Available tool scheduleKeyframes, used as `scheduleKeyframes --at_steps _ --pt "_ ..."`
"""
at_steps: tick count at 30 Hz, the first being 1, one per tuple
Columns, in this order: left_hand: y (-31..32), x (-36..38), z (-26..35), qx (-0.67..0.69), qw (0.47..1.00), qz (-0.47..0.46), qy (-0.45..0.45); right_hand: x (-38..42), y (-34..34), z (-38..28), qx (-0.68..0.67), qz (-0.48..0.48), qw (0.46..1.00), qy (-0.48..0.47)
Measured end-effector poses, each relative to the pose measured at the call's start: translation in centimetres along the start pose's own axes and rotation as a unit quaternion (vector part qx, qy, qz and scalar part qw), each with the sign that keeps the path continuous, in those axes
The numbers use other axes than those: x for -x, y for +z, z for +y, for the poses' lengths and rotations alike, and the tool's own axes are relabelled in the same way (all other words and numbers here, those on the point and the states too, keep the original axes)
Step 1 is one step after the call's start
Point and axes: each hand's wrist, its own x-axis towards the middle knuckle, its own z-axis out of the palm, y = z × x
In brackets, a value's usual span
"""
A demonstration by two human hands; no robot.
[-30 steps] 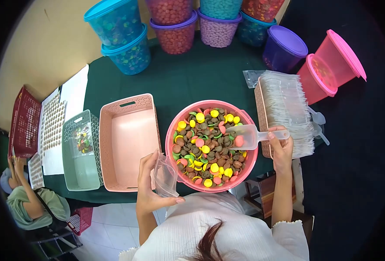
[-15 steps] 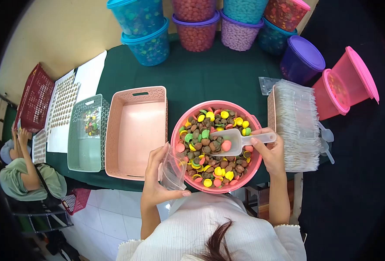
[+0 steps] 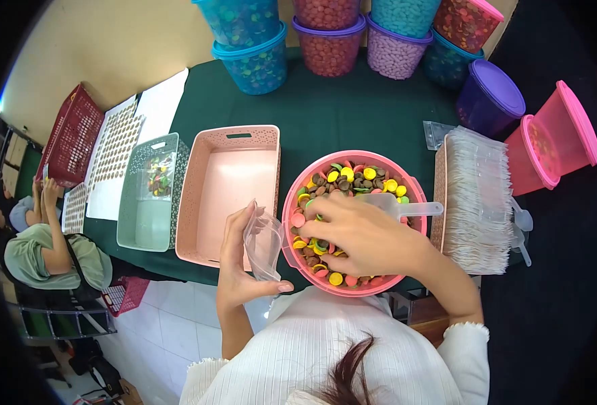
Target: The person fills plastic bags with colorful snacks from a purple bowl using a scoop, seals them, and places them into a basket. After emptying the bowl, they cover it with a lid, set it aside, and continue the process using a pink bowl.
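Observation:
My left hand [image 3: 234, 260] holds a clear plastic pouch [image 3: 263, 244] by its edges, beside the left rim of a pink tub [image 3: 288, 253]. The pouch's mouth gapes, and I see no candy inside. Brown, yellow, green and pink button-shaped candies [image 3: 379, 183] fill the tub. Over them reaches my right hand [image 3: 356, 233], fingers bent and apart, their tips among the candies and partly hidden. A clear plastic scoop [image 3: 420, 209] lies on the candies behind that hand, its handle over the right rim.
Left of the tub stand a pink basket [image 3: 228, 196] and a green basket [image 3: 143, 223] holding a filled pouch [image 3: 158, 177]. A basket of stacked clear pouches [image 3: 477, 202] is at right. Lidded tubs [image 3: 329, 50] line the back. Another person [image 3: 49, 253] works at far left.
My right hand has let go of the scoop and moved left over the candies. The scoop now rests in the tub. My left hand still holds the pouch; the whole view has shifted slightly.

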Motion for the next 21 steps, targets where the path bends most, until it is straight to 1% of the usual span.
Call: scheduleKeyframes --at_steps 1,2,4,6,8,10,12,13,15,16,18,19,20,21 --pt "-0.1 0.1 0.0 0.004 1.0 -0.001 0.005 -0.7 0.4 -0.1 0.022 -0.08 0.997 -0.003" --pt "-0.1 0.1 0.0 0.01 1.0 -0.001 0.01 -1.0 0.6 -0.4 0.025 -0.077 0.997 -0.003" --pt "-0.4 0.2 -0.4 0.013 1.0 0.007 0.018 -1.1 1.4 -1.3 0.046 -0.136 0.988 0.047" --pt "-0.7 0.2 -0.8 0.02 0.999 0.017 0.02 -0.9 2.3 -1.7 0.075 -0.128 0.988 0.04" --pt "-1.0 0.4 -1.1 0.027 0.999 0.028 -0.007 -0.6 3.0 -2.1 0.113 -0.096 0.987 0.06" --pt "-1.1 0.4 -1.3 0.022 0.999 0.03 -0.013 -0.5 2.9 -1.9 0.103 -0.098 0.987 0.07" --pt "-1.0 0.3 -1.3 0.018 0.999 0.03 -0.017 -0.2 1.6 -1.2 0.012 -0.089 0.994 0.069" --pt "-0.9 0.4 -1.2 0.026 0.999 0.032 -0.018 -0.1 0.4 -1.0 0.011 -0.093 0.993 0.071" --pt "-0.7 0.4 -1.3 0.035 0.999 0.036 -0.023 0.2 -2.5 -0.7 -0.073 -0.072 0.986 0.132" --pt "-0.7 0.4 -1.3 0.029 0.999 0.032 -0.019 0.5 -3.3 -0.4 -0.074 -0.074 0.986 0.132" --pt "-0.8 0.3 -1.4 0.022 0.999 0.028 -0.013 1.3 -4.4 0.3 0.018 -0.102 0.977 0.184" --pt "-0.8 0.2 -1.5 0.012 1.0 0.019 -0.009 1.5 -4.2 0.4 0.039 -0.064 0.983 0.168" --pt "-0.7 0.1 -1.5 0.004 1.0 0.009 -0.004 1.3 -3.7 0.8 0.039 -0.063 0.983 0.169" --pt "-0.6 0.0 -1.4 0.004 1.0 0.007 -0.004 0.9 -2.7 1.1 0.035 -0.004 0.99 0.133"
